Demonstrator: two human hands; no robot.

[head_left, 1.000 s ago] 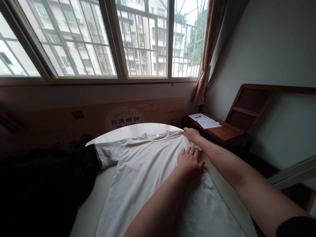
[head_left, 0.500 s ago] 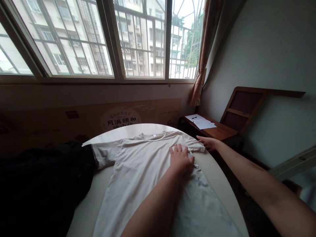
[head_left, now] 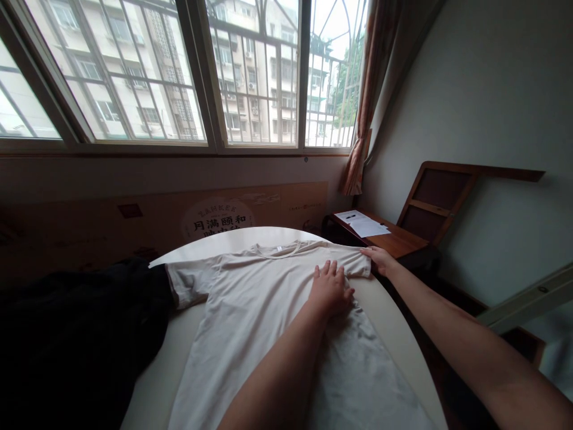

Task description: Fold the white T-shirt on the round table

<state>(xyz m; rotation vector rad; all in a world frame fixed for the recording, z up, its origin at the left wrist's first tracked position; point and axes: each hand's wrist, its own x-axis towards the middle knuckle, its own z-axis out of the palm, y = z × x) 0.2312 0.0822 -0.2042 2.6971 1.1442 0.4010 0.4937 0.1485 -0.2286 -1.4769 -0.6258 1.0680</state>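
A pale beige T-shirt [head_left: 255, 304] lies spread flat on a round white table [head_left: 389, 310], collar away from me. My left hand [head_left: 330, 289] rests flat on the shirt near its right armpit, fingers stretched out. My right hand [head_left: 379, 260] is at the end of the shirt's right sleeve by the table's edge; its fingers lie extended against the hem.
A dark garment [head_left: 76, 334] is heaped on the table's left side. A printed cardboard panel [head_left: 219, 218] leans under the barred window. At right stand a low wooden table [head_left: 394, 242] with papers [head_left: 364, 226] and a pen, and a wooden frame [head_left: 452, 197] against the wall.
My right hand went from the shirt's shoulder out to the sleeve end, and the right sleeve now lies spread out. My left hand shifted slightly left and stays flat on the shirt.
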